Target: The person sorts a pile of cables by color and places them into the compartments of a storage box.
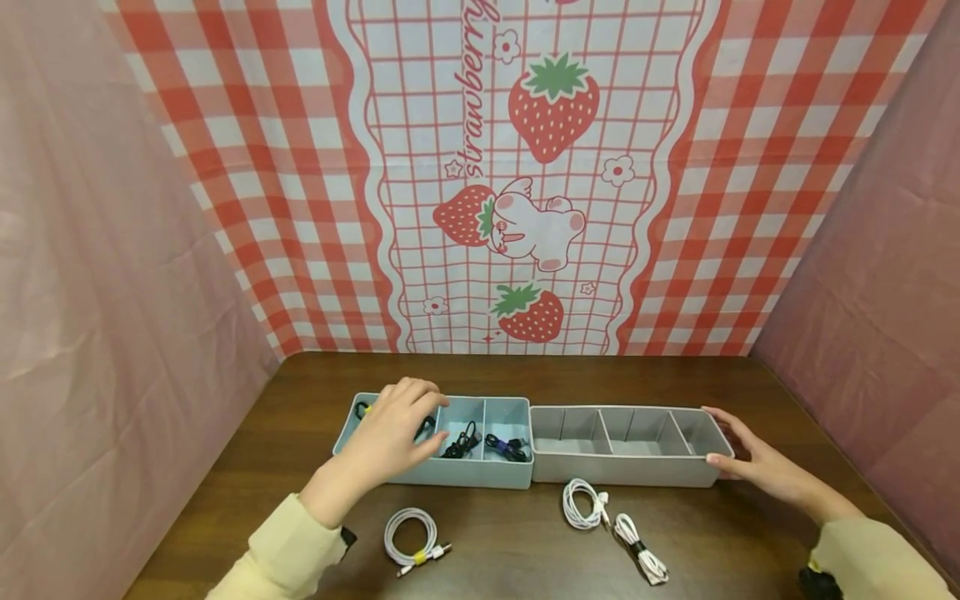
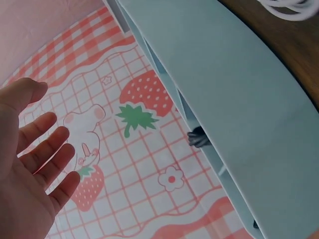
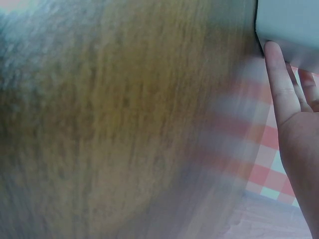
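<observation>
My left hand (image 1: 393, 429) hovers over the light blue divided box (image 1: 480, 477), fingers spread and loosely bent, holding nothing. In the left wrist view the palm and fingers of this hand (image 2: 42, 159) stand apart from the box wall (image 2: 219, 79). Bundled black cables (image 1: 461, 443) lie in several of its compartments; the hand hides part of the left ones. At the right, my right hand (image 1: 765, 462) grips the end of a grey divided box (image 1: 626, 471), thumb at the front corner and fingers at the back. The grey compartments that show hold nothing.
On the brown table (image 1: 510, 550), in front of the boxes, lie a coiled white cable with a yellow tie (image 1: 411, 537), a coiled white cable (image 1: 581, 507) and a white cable bundled with a black tie (image 1: 640, 550). A strawberry-print cloth (image 1: 465, 325) hangs behind.
</observation>
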`<state>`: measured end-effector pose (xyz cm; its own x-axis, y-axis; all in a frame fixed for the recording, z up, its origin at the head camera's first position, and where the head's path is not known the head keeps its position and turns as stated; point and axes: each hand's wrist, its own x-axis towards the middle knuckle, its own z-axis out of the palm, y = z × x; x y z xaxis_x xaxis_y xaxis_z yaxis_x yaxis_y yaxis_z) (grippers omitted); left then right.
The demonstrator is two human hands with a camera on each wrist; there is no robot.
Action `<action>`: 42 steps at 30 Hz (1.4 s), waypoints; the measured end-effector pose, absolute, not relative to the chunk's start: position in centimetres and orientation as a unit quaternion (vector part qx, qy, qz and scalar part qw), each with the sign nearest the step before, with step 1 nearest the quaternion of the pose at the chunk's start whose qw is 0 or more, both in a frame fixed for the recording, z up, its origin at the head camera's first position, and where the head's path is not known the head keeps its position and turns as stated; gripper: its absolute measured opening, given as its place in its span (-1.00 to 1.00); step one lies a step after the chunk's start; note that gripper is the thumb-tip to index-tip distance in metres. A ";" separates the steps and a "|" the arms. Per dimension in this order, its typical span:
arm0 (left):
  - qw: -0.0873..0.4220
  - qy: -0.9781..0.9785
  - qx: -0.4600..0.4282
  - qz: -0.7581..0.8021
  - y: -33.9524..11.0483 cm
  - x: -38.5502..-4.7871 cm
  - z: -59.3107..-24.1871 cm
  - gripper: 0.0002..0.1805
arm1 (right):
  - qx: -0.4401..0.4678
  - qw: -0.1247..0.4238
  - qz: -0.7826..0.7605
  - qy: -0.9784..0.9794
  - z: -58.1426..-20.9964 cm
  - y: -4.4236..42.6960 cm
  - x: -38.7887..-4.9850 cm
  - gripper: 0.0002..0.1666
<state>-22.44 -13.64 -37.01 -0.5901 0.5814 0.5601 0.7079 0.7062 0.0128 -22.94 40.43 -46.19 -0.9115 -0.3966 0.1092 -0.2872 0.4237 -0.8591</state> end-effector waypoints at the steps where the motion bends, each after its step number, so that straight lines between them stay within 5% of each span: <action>1: 0.270 -0.884 -0.363 -0.118 -13.8 -22.4 -37.1 -0.65 | -0.204 0.055 -0.497 0.842 -46.2 40.4 -22.9 -0.16; 28: 0.319 -0.894 -0.262 -0.175 -20.3 -21.3 -40.3 -0.33 | -0.194 0.063 -0.497 0.844 -46.7 41.0 -23.4 -0.16; 42: 0.268 -0.921 -0.179 -0.220 -22.3 -21.1 -42.0 -0.15 | -0.189 0.081 -0.505 0.838 -45.9 40.5 -22.9 -0.14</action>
